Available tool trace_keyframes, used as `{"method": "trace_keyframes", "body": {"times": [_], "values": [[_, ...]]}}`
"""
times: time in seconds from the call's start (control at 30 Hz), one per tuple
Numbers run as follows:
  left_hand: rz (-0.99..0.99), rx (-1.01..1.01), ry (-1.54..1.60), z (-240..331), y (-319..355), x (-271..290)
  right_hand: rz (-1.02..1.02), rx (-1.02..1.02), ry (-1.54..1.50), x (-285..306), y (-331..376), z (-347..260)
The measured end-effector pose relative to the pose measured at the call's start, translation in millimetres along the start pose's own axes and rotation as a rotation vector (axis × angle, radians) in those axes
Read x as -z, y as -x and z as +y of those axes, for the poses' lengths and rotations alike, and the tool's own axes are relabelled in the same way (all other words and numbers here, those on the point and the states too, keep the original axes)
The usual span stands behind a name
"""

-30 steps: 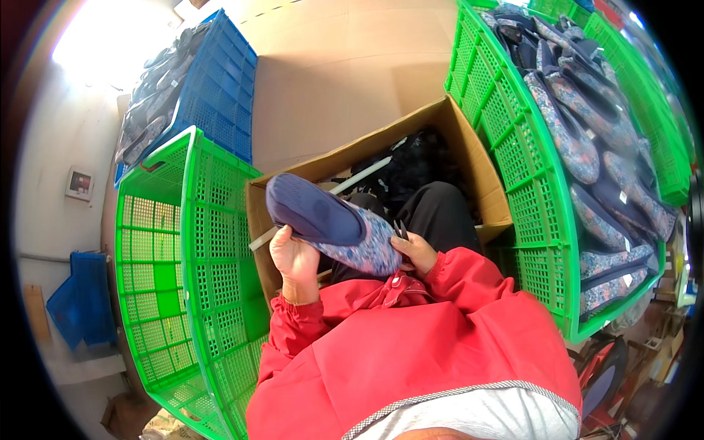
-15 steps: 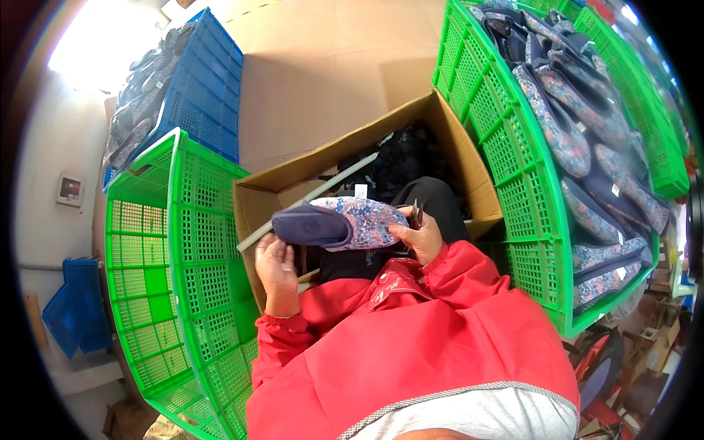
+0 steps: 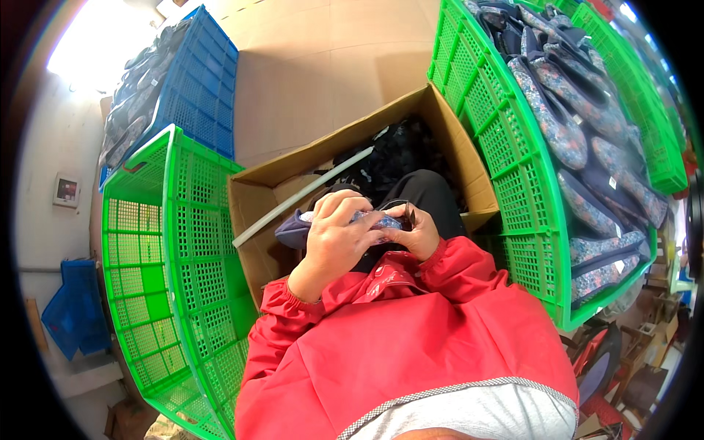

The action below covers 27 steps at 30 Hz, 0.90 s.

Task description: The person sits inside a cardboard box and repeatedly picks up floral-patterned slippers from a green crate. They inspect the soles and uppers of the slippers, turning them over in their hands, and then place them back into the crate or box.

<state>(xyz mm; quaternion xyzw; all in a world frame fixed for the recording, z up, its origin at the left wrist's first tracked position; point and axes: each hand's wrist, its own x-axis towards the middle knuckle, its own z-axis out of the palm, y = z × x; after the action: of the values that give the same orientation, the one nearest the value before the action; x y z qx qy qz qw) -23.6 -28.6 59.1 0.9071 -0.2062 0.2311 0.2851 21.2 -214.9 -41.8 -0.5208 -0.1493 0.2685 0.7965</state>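
A slipper [image 3: 292, 232], navy inside with a floral fabric upper, lies across both hands above my lap. My left hand [image 3: 337, 236] is closed over its middle, hiding most of the upper. My right hand [image 3: 419, 235] pinches the toe end, its fingers meeting those of the left. Dark metal thread snips [image 3: 408, 213] sit in the right hand, partly hidden by the fingers. Beneath and beyond the hands stands an open cardboard box [image 3: 257, 209] with dark material inside and a pale bar [image 3: 304, 196] lying slanted across it.
To the right a green crate [image 3: 513, 176] is heaped with floral slippers [image 3: 587, 139]. On the left stand more green crates [image 3: 209, 271], and behind them a blue crate [image 3: 198, 88] full of dark footwear. A tan panel [image 3: 308, 95] lies beyond the box.
My left hand has moved right from beside the heel and closed over the slipper's middle. The slipper, flat and in full view before, is now mostly covered.
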Motion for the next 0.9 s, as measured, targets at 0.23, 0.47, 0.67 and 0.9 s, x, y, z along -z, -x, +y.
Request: {"method": "trace_keyframes", "body": {"times": [0.23, 0.47, 0.67, 0.9], "values": [[-0.054, -0.01, 0.051, -8, -11, -11, 0.009, -0.028, 0.017, 2, 4, -2], [-0.025, 0.145, 0.081, -30, -22, -12, 0.032, -0.043, 0.078, 5, 6, -4], [-0.11, 0.328, 0.19, -33, -19, -19, 0.026, -0.07, 0.215, 13, 8, 1], [-0.066, 0.293, 0.136, -26, -10, -29, -0.174, -0.044, 0.182, 24, 2, -15]]}}
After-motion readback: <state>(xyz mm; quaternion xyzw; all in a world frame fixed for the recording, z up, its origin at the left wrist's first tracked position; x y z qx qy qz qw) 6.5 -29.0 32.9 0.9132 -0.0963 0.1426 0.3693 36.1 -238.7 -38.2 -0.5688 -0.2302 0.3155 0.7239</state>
